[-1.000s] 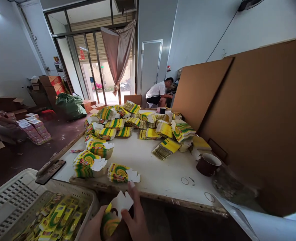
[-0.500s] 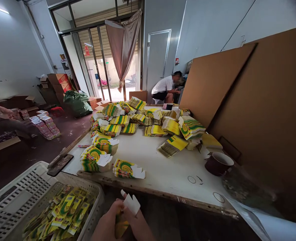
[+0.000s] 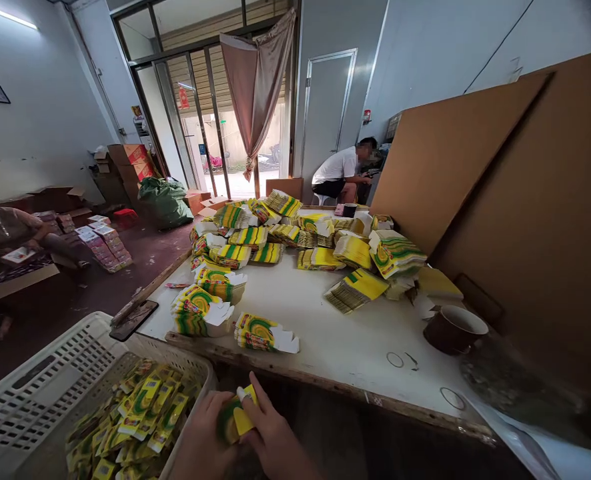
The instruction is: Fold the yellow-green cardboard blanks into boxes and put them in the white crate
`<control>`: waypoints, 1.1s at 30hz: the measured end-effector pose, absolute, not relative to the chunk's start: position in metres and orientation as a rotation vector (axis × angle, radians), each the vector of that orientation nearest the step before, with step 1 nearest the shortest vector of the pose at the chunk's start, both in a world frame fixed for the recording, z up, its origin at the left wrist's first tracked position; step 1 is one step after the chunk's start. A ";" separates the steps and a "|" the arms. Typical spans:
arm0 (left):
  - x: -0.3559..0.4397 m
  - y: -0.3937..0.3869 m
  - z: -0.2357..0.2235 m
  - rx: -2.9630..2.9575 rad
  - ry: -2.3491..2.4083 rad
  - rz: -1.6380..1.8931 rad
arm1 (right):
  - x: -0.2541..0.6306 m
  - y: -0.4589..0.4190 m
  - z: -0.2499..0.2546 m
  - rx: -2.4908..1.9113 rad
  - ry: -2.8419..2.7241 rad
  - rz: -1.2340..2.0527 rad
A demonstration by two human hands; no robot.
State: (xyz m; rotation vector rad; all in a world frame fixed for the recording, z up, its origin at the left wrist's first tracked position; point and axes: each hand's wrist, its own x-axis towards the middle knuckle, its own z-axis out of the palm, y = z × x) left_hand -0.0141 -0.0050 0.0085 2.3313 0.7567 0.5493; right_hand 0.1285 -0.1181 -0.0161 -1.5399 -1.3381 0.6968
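Note:
A small yellow and green carton [image 3: 243,421] is held between my two hands in front of the table edge. My left hand [image 3: 206,430] is closed around its left side, partly blurred. My right hand [image 3: 271,433] grips it from the right, with a white wrap on one finger. Below and left stands a white plastic basket [image 3: 203,387] with many small yellow packets [image 3: 148,407] inside. On the table's near edge, just beyond my hands, lies a short stack of flat yellow cartons [image 3: 265,333] with white flaps.
Bundles of flat cartons [image 3: 250,243] cover the far part of the white table [image 3: 295,300]. A phone [image 3: 134,320] rests at the left corner. At right are a dark mug [image 3: 453,330], rubber bands [image 3: 394,360] and a cardboard sheet [image 3: 425,180]. Two people sit farther off.
The carton has turned: its white flap stood up above my hands before, and now its yellow panel shows. My right hand has come up alongside it. The view has shifted slightly left.

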 end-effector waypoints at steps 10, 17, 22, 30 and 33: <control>-0.010 -0.004 0.016 2.384 0.679 0.437 | 0.146 -0.119 0.020 -1.602 -1.255 0.768; -0.041 0.028 0.021 2.432 0.939 0.383 | 0.147 -0.091 -0.001 -1.553 -1.194 0.614; -0.102 0.078 0.013 2.480 1.596 0.438 | 0.209 -0.059 0.001 -1.992 -1.137 0.214; -0.083 0.070 0.037 2.352 1.199 0.554 | 0.225 -0.039 -0.014 -2.172 -1.151 0.179; -0.048 0.077 0.086 2.360 1.062 0.678 | 0.223 -0.038 -0.016 -2.190 -1.130 0.178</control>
